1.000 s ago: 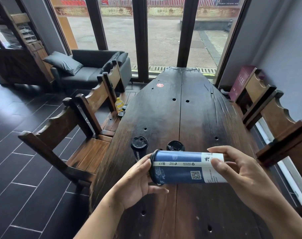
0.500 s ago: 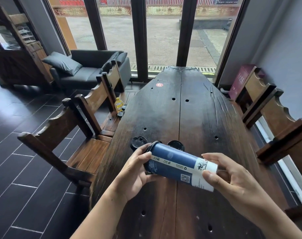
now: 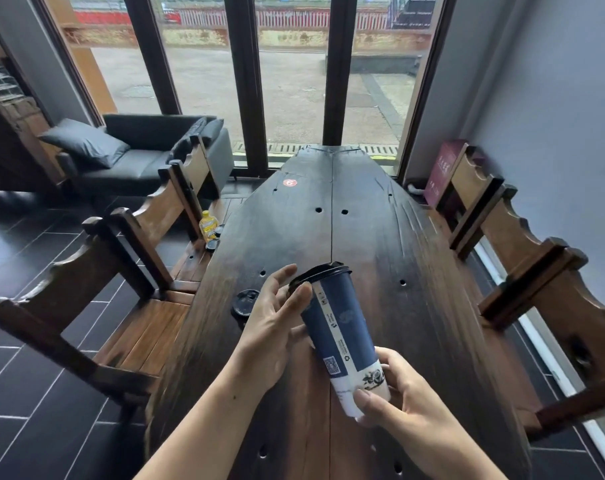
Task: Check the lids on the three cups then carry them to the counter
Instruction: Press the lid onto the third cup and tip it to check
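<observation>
A tall blue paper cup (image 3: 342, 327) with a white base and a black lid (image 3: 320, 273) is tilted nearly upright above the dark wooden table (image 3: 380, 244). My right hand (image 3: 401, 410) grips its white bottom end. My left hand (image 3: 273, 323) is beside the lid with relaxed fingers, its fingertips touching the lid's rim. A second cup's black lid (image 3: 244, 302) shows on the table just left of my left hand. The third cup is hidden behind the held cup and my hand.
Wooden chairs (image 3: 97, 299) line the table's left side, and one seat holds a yellow bottle (image 3: 207, 226). More wooden chairs (image 3: 522, 271) stand along the right by the wall. A dark sofa (image 3: 138, 157) and tall windows lie beyond.
The held cup has swung from lying sideways to nearly upright, lid end up and away. My left hand has slid from cupping the lid to touching its rim. The view tilted up.
</observation>
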A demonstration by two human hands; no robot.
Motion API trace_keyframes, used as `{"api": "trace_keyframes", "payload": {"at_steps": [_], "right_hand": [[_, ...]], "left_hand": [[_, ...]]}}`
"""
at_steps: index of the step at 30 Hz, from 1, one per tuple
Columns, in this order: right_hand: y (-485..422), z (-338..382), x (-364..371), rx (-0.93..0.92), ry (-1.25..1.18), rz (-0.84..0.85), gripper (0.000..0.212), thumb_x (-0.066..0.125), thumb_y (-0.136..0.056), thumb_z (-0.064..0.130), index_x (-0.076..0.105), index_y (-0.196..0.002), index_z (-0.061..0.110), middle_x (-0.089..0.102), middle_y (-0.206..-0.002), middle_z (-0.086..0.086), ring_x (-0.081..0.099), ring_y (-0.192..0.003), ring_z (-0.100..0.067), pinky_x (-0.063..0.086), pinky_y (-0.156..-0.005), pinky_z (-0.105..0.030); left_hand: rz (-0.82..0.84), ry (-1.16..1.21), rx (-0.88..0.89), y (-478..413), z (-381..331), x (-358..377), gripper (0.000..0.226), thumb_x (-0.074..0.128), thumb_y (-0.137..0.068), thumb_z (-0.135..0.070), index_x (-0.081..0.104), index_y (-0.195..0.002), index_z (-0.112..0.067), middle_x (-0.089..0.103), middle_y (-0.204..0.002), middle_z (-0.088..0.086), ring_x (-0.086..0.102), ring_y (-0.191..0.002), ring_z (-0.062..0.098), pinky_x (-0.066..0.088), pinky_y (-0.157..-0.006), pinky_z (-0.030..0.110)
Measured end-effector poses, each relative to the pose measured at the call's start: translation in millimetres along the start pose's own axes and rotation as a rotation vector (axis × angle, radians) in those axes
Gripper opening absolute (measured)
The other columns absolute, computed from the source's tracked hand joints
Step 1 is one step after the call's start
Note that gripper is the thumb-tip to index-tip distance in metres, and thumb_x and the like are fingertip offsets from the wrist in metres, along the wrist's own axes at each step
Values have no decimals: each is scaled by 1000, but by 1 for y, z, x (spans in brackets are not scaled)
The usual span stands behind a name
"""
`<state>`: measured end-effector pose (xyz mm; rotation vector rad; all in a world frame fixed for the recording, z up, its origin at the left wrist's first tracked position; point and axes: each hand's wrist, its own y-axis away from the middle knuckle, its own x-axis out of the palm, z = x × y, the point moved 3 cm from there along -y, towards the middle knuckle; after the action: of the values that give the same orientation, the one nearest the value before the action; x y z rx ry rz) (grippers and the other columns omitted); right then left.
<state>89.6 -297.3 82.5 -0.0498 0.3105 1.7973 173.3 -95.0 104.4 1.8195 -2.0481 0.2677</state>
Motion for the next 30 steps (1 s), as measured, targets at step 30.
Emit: {"api": "trace_keyframes", "payload": {"at_steps": [30], "right_hand": [[-31, -8, -81, -65, -182, -236, 51, 80, -74, 57, 68, -120, 40, 78, -114, -5, 73, -113, -22, 58, -101, -49]], "left_hand": [[197, -72, -133, -20, 70, 71, 78, 89, -67, -28, 58, -137, -15, 70, -130, 20, 71, -113, 37, 59, -94, 52]]}}
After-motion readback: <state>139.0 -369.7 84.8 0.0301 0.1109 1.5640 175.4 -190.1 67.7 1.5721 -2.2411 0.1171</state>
